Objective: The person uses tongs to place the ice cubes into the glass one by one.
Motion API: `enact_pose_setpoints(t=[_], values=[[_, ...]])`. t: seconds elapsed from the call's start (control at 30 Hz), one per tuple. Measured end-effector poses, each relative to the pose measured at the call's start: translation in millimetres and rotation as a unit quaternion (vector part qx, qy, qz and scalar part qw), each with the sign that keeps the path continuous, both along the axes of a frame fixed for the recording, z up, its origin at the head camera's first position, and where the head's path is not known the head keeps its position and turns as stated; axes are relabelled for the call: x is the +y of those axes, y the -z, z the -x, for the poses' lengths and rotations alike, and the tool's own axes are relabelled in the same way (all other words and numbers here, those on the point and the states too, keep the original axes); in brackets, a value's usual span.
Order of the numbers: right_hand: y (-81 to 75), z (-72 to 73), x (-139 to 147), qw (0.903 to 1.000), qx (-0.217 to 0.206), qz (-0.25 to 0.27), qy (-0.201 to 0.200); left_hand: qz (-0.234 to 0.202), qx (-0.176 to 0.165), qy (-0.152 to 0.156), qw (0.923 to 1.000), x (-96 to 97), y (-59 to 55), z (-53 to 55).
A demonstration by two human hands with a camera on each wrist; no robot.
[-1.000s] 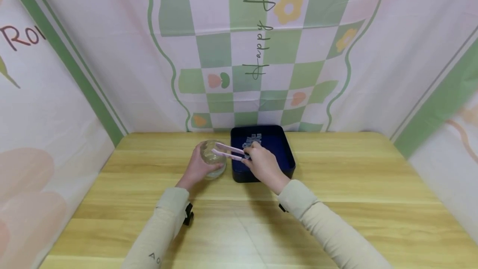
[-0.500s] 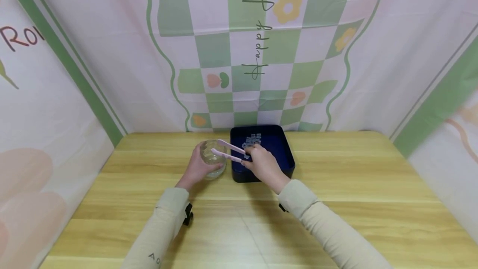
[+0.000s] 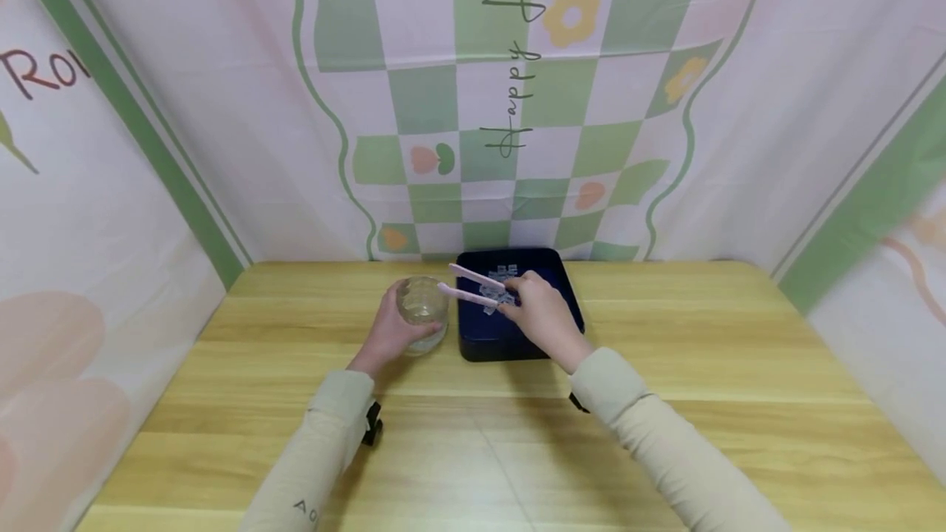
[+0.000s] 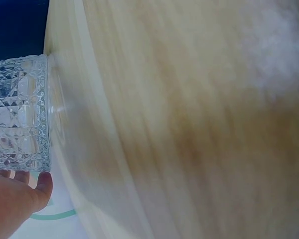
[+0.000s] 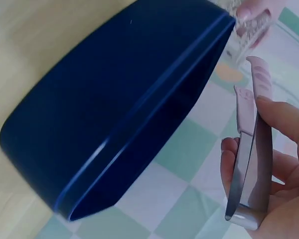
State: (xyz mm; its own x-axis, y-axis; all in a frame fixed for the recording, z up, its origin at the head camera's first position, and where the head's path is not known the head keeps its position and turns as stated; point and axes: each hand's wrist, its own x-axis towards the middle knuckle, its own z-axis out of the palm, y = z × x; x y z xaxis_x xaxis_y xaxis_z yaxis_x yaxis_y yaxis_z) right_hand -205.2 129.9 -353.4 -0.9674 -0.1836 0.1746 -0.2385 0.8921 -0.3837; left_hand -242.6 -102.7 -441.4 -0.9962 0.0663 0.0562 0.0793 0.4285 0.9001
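Observation:
My left hand (image 3: 390,325) holds a clear cut-glass tumbler (image 3: 423,300) upright on the table, fingers round its side. In the left wrist view, the patterned glass (image 4: 20,114) shows with fingertips at its edge. My right hand (image 3: 547,314) grips small tongs (image 3: 469,296), which have pink tips and a steel body (image 5: 256,169). Their arms stand apart, with nothing seen between the tips. They are over a dark blue square tray (image 3: 502,349), where several clear, ice-like pieces (image 3: 489,291) lie in a heap. The tongs and right hand hide part of that heap.
The tray stands just right of the tumbler, near the back edge of the wooden table (image 3: 695,351). Behind the table hangs a green and white checked cloth (image 3: 488,89). Patterned cloth panels flank both sides.
My right hand has moved right and slightly away from me, taking the tongs from over the tumbler to over the tray. The left hand and tumbler have stayed put.

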Motion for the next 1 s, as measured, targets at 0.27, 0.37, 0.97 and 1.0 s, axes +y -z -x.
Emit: enact_pose_setpoints(t=[0.27,0.37,0.97,1.0], values=[[-0.2,6.0,25,0.9995,0.009,-0.018,0.025,0.0,-0.003,0.0,1.0,0.0,-0.5,-0.5],[2.2,6.2,34,0.9992,0.003,-0.028,0.029,0.0,-0.003,0.003,1.0,-0.3,0.1,-0.5],[12.8,2.2,60,0.9953,-0.049,-0.079,0.026,-0.001,-0.013,0.011,0.9999,-1.1,-0.5,-0.8],[12.9,2.4,60,0.9949,-0.053,-0.081,0.027,0.0,-0.014,0.011,0.9998,-1.2,-0.3,-0.7]])
